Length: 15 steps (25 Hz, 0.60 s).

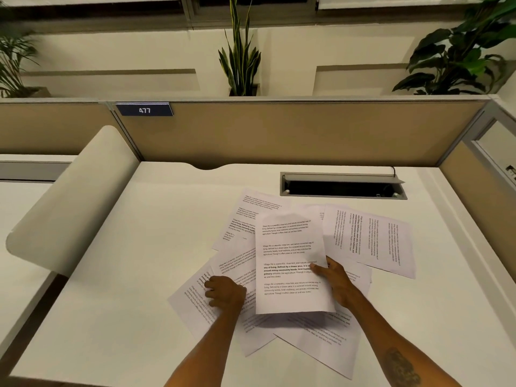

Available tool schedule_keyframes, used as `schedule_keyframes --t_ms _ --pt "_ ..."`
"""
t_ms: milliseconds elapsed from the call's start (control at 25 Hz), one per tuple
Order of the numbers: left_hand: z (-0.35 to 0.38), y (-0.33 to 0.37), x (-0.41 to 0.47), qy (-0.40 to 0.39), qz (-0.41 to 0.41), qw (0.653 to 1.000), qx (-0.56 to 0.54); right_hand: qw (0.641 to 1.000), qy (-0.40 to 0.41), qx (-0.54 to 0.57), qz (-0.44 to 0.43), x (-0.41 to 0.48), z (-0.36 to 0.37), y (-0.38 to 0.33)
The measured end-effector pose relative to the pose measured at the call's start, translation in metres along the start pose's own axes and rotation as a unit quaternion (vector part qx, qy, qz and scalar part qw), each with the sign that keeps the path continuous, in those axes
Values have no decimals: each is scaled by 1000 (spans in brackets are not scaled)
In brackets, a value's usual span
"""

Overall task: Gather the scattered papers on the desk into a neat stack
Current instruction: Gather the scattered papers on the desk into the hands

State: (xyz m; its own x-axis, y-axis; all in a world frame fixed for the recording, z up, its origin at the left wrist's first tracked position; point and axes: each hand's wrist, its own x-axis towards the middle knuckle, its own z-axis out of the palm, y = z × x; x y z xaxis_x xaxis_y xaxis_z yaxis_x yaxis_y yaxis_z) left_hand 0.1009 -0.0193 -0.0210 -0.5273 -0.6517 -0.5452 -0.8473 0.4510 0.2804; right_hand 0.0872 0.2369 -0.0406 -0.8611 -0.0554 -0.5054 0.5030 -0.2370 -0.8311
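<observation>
**Several sheets loose, one in hand as we begin the stack**

Several printed pages lie fanned across our white desk (134, 275), overlapping at odd angles, none yet squared to another. Largest in the spread is the scattered papers (307, 339) themselves, reaching out on every side of the grip: one sideways sheet (371, 241) lies well beyond our right hand on its outer side, a tilted pair sits past the fingertips toward the partition (279, 129), and more slide out beneath both wrists toward us.

Next comes the lifted sheet (290, 263), held upright-reading above the pile. Our right hand (337, 283) is clamped on its right edge, thumb on the printed face and fingers behind, so the page hangs from a single side and its free corner droops a little.

Our left hand (223, 294) rests curled, knuckles up, on the pages just left of that sheet; whether it pinches a page or merely pins it we cannot tell.

To do this step well, we judge it best to treat the held page as the base: lay it flat, then draw each loose sheet under or onto it, turning the sideways one to match. Sliding works better than lifting, since thin paper buckles. Once all are together, we would tap the long edge on the desk.
</observation>
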Motion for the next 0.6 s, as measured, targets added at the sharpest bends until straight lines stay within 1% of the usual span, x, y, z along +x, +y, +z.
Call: schedule_keyframes --t_ms 200,360,480,600 --pt "4 -6 7 -9 5 999 -45 1000 1 6 6 -1 5 1" --pt "12 -20 15 -9 53 994 -92 1000 3 7 5 0 7 -1" --pt "4 -26 21 -20 127 977 -173 1000 6 14 -11 0 8 -4" --pt "-14 -31 26 -38 182 941 -282 1000 -2 23 -13 0 11 -4"
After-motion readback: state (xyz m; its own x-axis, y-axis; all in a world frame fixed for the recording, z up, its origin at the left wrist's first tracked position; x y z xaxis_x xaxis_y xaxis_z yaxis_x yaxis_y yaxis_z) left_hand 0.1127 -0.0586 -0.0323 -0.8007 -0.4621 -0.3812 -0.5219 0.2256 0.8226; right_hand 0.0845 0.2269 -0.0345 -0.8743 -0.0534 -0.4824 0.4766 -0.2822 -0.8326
